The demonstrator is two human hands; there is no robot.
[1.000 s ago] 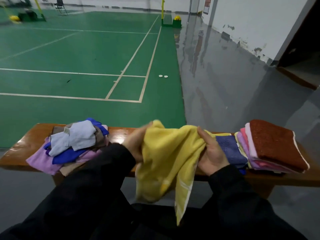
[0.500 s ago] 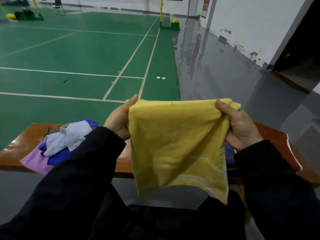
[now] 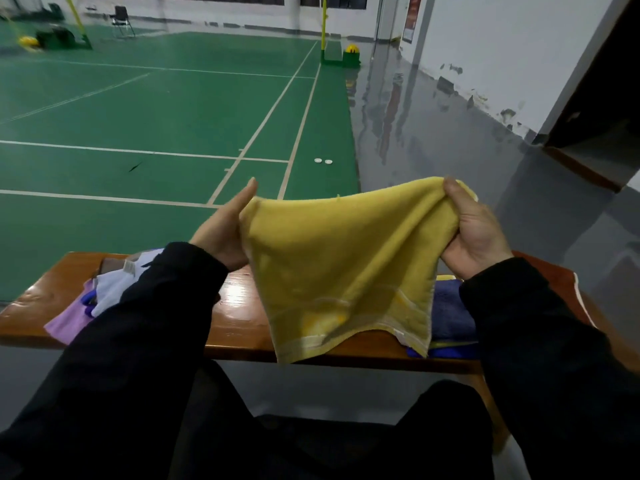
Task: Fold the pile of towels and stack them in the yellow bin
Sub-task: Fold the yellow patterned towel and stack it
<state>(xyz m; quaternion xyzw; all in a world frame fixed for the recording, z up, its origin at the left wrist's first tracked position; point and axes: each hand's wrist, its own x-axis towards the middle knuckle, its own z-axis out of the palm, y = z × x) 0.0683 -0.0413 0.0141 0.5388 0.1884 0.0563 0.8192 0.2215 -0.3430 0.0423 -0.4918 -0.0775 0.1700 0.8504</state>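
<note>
A yellow towel [image 3: 343,268] hangs spread in the air above the wooden bench [image 3: 235,306]. My left hand [image 3: 225,233] holds its left top corner, and my right hand [image 3: 474,230] grips the bunched right top corner. The towel's lower edge with pale stripes droops over the bench's front. The pile of unfolded towels [image 3: 104,296], lilac, white and blue, lies on the bench's left, partly hidden by my left sleeve. A folded dark blue towel [image 3: 450,313] lies on the right behind the yellow one. No yellow bin is in view.
Behind the bench stretch a green court floor [image 3: 156,116] and a grey glossy floor [image 3: 433,140]. Two small white discs [image 3: 322,161] lie on the court. A white wall [image 3: 502,46] and a dark doorway [image 3: 609,91] stand at the right.
The yellow towel went from bunched low between my hands to lifted and spread wide. My hands moved apart, and the view tilted up, so the folded stack at the right is mostly hidden.
</note>
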